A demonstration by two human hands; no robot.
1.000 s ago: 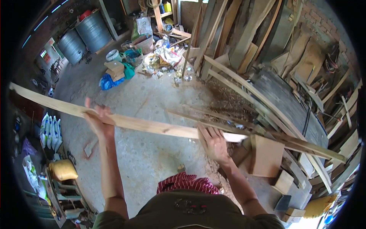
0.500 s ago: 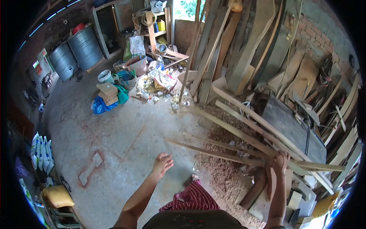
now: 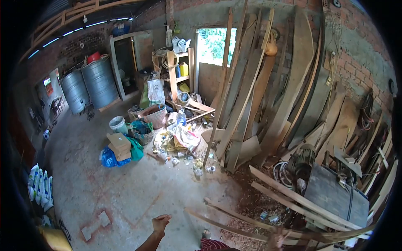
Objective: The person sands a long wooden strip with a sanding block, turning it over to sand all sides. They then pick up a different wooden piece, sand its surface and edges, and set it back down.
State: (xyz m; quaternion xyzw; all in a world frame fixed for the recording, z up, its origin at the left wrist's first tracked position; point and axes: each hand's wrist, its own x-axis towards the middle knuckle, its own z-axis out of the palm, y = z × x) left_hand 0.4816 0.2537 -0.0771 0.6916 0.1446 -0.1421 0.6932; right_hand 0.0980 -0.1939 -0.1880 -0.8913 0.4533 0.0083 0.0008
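- The person's left hand [image 3: 160,224] is above the concrete floor [image 3: 125,209], apart from the wooden strips, its fingers loosely curled and partly open.
- The right hand [image 3: 276,239] is at the bottom edge of the view, at the long wooden strips [image 3: 247,219]; it is blurred, so whether it grips one or only touches them cannot be told.
- These strips run low across the right side, their left ends over the floor and wood shavings [image 3: 250,201].
- Two more boards [image 3: 289,191] slant down beside a dark flat table [image 3: 335,194], near a motor [image 3: 302,161].
- Tall planks [image 3: 293,83] lean against the brick wall [image 3: 356,69].
- Cardboard boxes [image 3: 119,144] rest by a blue bag [image 3: 109,158], left of scattered litter [image 3: 180,140].
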